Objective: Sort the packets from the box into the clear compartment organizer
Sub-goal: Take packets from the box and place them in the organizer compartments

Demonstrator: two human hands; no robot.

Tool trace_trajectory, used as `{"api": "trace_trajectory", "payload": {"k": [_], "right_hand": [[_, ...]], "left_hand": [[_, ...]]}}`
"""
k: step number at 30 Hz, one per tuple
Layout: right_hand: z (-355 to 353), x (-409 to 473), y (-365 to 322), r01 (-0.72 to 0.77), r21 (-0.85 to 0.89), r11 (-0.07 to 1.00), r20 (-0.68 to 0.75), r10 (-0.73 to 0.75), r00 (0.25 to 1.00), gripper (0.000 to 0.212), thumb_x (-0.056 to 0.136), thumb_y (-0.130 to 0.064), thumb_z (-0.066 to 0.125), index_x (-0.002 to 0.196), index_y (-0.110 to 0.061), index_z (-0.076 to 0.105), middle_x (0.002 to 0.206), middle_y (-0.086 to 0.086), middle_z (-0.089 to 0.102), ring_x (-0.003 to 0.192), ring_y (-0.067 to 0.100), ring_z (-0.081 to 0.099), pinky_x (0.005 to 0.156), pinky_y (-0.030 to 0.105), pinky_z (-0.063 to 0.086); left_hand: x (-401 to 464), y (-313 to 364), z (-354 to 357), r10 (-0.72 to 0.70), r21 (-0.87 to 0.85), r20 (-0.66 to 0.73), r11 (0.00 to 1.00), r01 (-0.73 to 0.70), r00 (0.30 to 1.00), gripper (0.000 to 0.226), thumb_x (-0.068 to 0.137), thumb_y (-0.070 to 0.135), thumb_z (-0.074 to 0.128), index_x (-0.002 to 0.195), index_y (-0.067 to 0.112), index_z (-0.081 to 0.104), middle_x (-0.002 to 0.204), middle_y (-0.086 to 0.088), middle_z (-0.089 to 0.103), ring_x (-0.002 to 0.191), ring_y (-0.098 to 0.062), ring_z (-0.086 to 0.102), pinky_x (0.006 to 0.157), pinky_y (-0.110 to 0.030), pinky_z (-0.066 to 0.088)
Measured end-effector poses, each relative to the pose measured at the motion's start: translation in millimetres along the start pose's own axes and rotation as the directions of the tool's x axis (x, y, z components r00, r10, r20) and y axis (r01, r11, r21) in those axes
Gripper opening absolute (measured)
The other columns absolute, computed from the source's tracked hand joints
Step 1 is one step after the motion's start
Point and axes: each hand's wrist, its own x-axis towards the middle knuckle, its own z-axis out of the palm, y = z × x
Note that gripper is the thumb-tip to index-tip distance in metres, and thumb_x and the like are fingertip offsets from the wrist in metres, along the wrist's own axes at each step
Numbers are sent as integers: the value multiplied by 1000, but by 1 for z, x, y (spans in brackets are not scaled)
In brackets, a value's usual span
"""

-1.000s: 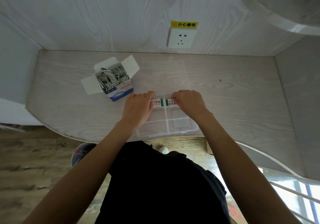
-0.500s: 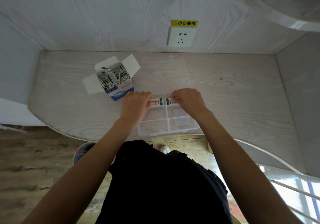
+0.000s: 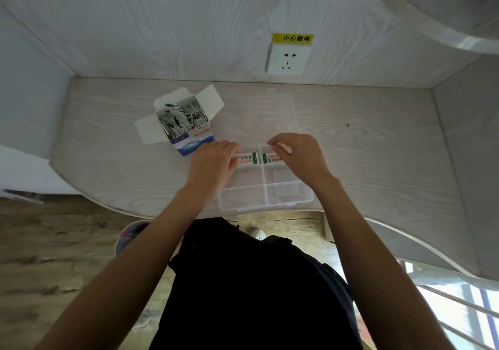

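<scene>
Over the organizer [image 3: 266, 197], the right hand [image 3: 295, 156] has lifted off its packet [image 3: 271, 158], fingers loose — left hand [image 3: 213, 164] still touching the other.

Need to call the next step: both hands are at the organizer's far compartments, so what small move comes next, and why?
Probably reach the left hand to the open box for more packets: a packet already lies in each far compartment of the organizer, nearer compartments look unfilled, and the box is full.

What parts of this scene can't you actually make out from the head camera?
- Print on the packets in the organizer: too small.
- Left hand fingertips: curled under, so its grip is unclear.
- Number of packets in the box: piled, blurred.
- Organizer's left compartments: hidden by the left hand.
</scene>
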Motion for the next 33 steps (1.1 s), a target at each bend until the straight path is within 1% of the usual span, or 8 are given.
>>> {"api": "trace_trajectory", "payload": {"k": [3,8,11,15,18,24,27,33], "right_hand": [[-14,-6,-16,8,179,984,-174,23,984,15,91,-20,61,101,-16,71,95,-7,72,84,1,64,81,15,49],[-18,8,-55,68,211,975,-242,-16,970,16,90,-18,60,103,-19,70,100,-9,69,95,5,59,86,-1,32],[-4,33,-80,157,104,982,-204,-134,970,20,85,-16,64,105,-17,69,102,-2,69,98,16,54,84,2,27],[19,71,-110,212,-74,975,14,-211,977,33,84,-26,64,116,-15,61,106,4,66,103,25,50,87,28,34],[32,89,-131,243,-290,926,140,-211,968,38,87,-35,57,120,-14,58,107,7,65,106,28,48,87,34,35],[51,102,-152,206,-434,877,207,-125,970,33,90,-37,53,112,-13,60,105,8,65,108,28,49,89,33,31],[57,105,-156,209,-395,894,200,-139,970,21,92,-20,48,104,-15,64,101,7,66,101,27,54,80,30,33],[53,97,-143,72,88,994,114,-82,990,10,83,-13,57,86,-8,65,76,4,66,69,22,58,59,31,44]], "left_hand": [[-9,3,-24,22,-43,-145,999,-28,989,17,91,21,52,97,16,67,85,1,70,72,-19,65,54,-29,46],[-23,-25,-65,-175,-19,-465,982,188,868,22,84,20,56,104,14,65,99,-4,69,91,-22,61,76,-24,36],[-21,-53,-67,-362,-61,-317,930,362,877,51,75,28,67,123,14,53,121,-8,59,113,-29,51,92,-36,37],[-14,-74,-58,-459,-147,-30,881,450,888,91,67,36,80,140,7,34,141,-13,43,130,-30,38,108,-42,28],[-9,-79,-55,-461,-179,-60,877,445,885,85,67,32,80,136,4,40,137,-15,47,127,-31,42,105,-43,31],[-7,-82,-56,-487,-210,-163,867,452,858,69,61,34,83,119,8,56,117,-11,60,104,-31,58,89,-42,44],[-9,-84,-53,-477,-219,-183,872,437,860,66,60,33,83,117,10,57,115,-7,61,102,-28,58,87,-38,41],[-9,-88,-49,-473,-184,-190,878,442,860,66,63,35,81,120,15,54,117,-1,58,106,-22,55,89,-34,36]]}}
